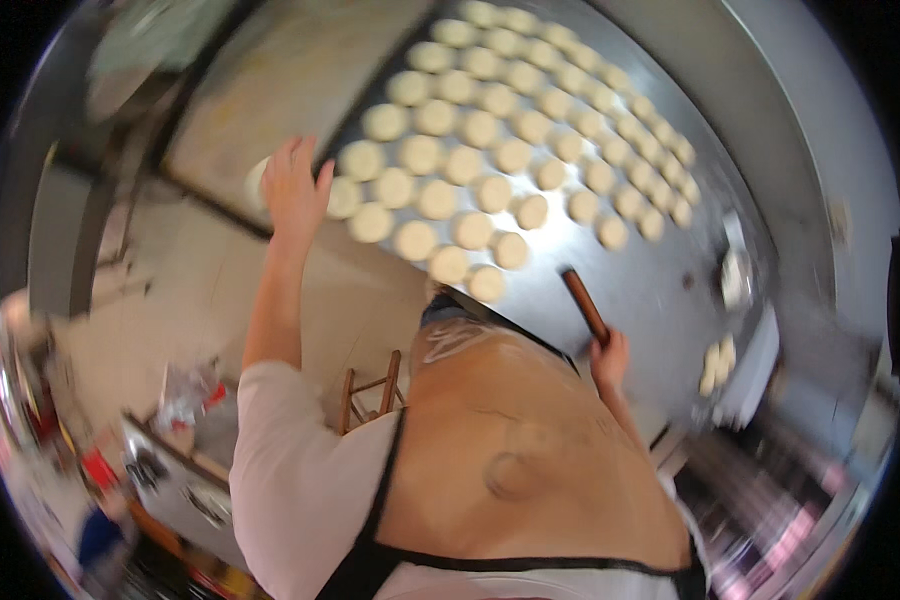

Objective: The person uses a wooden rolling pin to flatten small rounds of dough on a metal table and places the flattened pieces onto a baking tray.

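My left hand (295, 190) reaches past the near left corner of the metal worktop (660, 330), fingers stretched out and thumb apart. Beside it, partly hidden by the fingers, a pale flat dough round (257, 184) lies at the near edge of a large tray (260, 110); the hand may be touching it. Closed around one end of a short dark wooden rolling pin (584, 304) is my right hand (610, 357), at the worktop's near side. Many pale dough rounds (478, 128) sit in rows across the worktop.
At the worktop's right lie a few small dough pieces (717, 365) and a whitish item (737, 278), too blurred to name. A wooden stool (372, 392) stands below on the floor. Left of me is a metal appliance with knobs (185, 490). Someone in dark blue (100, 535) appears at the lower left.
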The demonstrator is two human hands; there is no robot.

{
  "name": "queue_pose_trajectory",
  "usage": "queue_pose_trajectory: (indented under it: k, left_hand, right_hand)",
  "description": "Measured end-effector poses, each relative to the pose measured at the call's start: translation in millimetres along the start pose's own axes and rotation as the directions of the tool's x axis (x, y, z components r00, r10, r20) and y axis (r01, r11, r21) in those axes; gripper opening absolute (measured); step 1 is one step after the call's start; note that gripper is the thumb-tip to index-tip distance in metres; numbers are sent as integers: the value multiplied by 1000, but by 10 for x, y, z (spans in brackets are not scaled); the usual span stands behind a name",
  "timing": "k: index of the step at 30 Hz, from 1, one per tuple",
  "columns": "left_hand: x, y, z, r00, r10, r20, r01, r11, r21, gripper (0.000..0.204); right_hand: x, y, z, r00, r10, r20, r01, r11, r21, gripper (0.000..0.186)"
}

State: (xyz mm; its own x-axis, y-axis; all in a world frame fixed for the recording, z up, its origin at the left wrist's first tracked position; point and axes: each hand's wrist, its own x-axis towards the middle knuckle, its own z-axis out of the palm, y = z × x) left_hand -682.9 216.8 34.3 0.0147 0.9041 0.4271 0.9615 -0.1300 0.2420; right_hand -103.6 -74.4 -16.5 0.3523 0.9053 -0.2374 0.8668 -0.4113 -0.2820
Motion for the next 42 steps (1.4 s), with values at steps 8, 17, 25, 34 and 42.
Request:
queue_pose_trajectory:
  k: [8,17,25,34,42]
  left_hand:
    - [-1308,2942,511,597,702,389,-398,680,-615,54]
    - [-1828,4272,823,574,672,469,-432,734,-524,57]
    - [-1898,4371,851,631,598,494,-348,787,-508,43]
    - [-2245,4326,744,637,473,609,-173,857,-485,37]
    - [-2158,3358,84,521,435,735,93,826,-555,37]
  right_hand:
    - [803,740,-86,820,408,-400,-270,894,358,35]
    - [1735,1678,-374,714,552,-430,-311,801,512,25]
    - [1808,1850,-366,761,316,-566,-108,923,369,17]
    - [1864,1946,-330,769,283,-573,-87,935,344,23]
    - [1880,817,-342,796,279,-537,69,840,539,22]
